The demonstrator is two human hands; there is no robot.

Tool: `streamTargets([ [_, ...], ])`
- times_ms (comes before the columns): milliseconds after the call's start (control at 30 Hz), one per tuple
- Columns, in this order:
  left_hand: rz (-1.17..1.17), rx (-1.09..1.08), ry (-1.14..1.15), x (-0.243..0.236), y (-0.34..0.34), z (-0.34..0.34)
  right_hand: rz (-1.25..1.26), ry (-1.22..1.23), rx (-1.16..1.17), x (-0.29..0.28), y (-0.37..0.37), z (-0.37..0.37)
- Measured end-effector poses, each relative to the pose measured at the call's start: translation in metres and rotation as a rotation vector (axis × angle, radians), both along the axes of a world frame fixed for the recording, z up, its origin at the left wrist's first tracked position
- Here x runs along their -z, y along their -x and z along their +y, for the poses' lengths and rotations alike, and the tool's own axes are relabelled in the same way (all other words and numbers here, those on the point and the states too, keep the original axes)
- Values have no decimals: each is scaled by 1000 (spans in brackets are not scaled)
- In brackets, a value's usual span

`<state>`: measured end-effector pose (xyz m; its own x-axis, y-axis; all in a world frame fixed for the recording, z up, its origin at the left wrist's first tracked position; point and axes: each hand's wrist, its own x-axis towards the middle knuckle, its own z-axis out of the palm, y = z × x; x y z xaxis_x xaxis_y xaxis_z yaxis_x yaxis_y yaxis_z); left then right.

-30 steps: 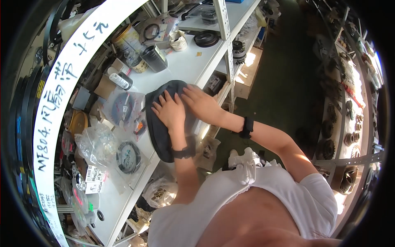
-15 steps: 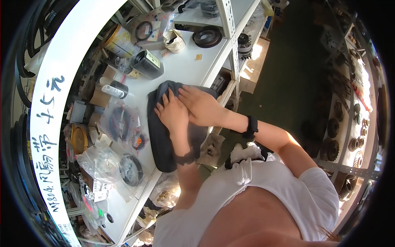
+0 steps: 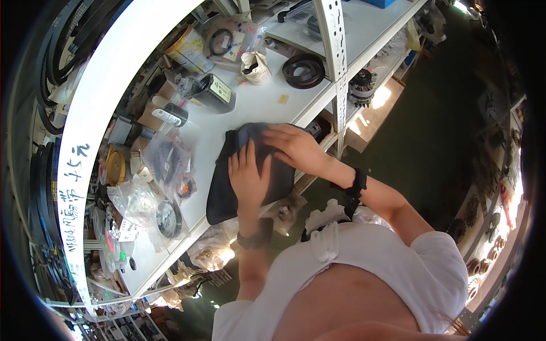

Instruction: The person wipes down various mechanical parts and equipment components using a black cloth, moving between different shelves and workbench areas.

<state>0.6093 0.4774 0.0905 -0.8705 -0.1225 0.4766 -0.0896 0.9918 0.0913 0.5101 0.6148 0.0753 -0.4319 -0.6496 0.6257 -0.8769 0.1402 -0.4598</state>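
A dark cloth (image 3: 223, 196), black or charcoal and apparently folded, lies over the front edge of a white shelf (image 3: 256, 105). My left hand (image 3: 249, 181) rests flat on its middle, fingers stretched toward the far side and thumb apart. On the cloth's far right part lies my right hand (image 3: 298, 149), its fingers extended toward the left and nothing visible gripped in them. The two hands are slightly apart. Dark bands circle both wrists. Whatever is beneath the cloth is hidden.
Behind the cloth stand a black bottle (image 3: 215, 95), a smaller dark bottle (image 3: 170, 113) and a yellowish can (image 3: 186, 48). Black rings (image 3: 303, 71) lie near a perforated metal post (image 3: 335, 45). Plastic-bagged parts (image 3: 168, 159) sit to the left; another parts shelf (image 3: 489, 250) lines the right.
My hands have separated a little, the left shifting nearer and the right farther right along the cloth. The cloth's near end is drawn in, and the whole view has turned somewhat.
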Motion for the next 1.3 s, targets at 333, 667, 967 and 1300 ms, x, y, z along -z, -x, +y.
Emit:
streamTargets([
  [333,-61,-125,119,1,-1,9,145,46,184,-79,118,-21],
  [667,-20,-132,104,5,6,10,-148,-474,201,-68,173,-76],
  [967,6,-122,82,5,6,11,-236,-20,152,-107,166,-26],
  [1300,-45,-87,-14,1,10,8,28,-142,-43,-50,32,16],
])
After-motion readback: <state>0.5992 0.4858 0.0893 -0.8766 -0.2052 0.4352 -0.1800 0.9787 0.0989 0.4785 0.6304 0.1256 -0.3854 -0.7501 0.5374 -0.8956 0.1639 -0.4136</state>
